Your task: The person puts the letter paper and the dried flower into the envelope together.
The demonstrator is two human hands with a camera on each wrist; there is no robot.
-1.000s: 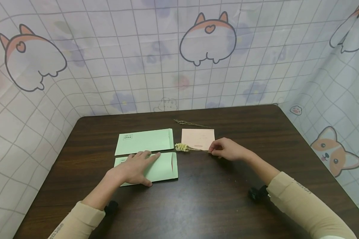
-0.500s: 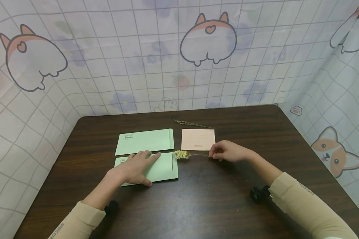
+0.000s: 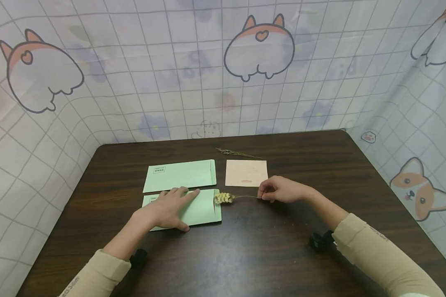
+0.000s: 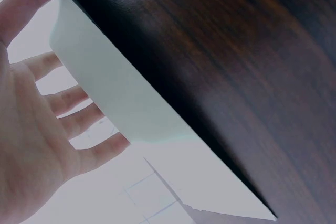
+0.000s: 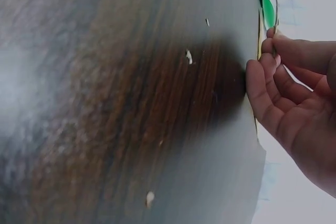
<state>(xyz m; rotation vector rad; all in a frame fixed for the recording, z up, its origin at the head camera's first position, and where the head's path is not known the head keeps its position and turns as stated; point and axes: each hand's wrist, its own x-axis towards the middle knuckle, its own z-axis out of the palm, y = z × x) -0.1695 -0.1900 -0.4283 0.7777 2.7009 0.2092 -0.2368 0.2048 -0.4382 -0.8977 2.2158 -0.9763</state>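
Observation:
My left hand (image 3: 167,209) rests spread on the nearer green envelope (image 3: 202,208), whose open end faces right. In the left wrist view its fingers lie over the envelope (image 4: 121,87). With thumb and fingertips my right hand (image 3: 282,189) pinches the stem end of a dried flower (image 3: 224,198). The flower's pale yellow head points left and overlaps the envelope's opening in the head view. The right wrist view shows the thin stem (image 5: 276,9) rising from between thumb and fingers.
A second green envelope (image 3: 180,175) lies behind the first. To its right is a pale pink card (image 3: 246,173), with a dried greenish sprig (image 3: 238,154) behind it. Small bits of debris (image 5: 189,56) dot the dark wooden table (image 3: 245,255). A patterned curtain (image 3: 193,82) surrounds the table.
My right hand has drawn the flower from the card's front edge toward me, then left, so its head now overlaps the near envelope's open end. The left hand stays in place.

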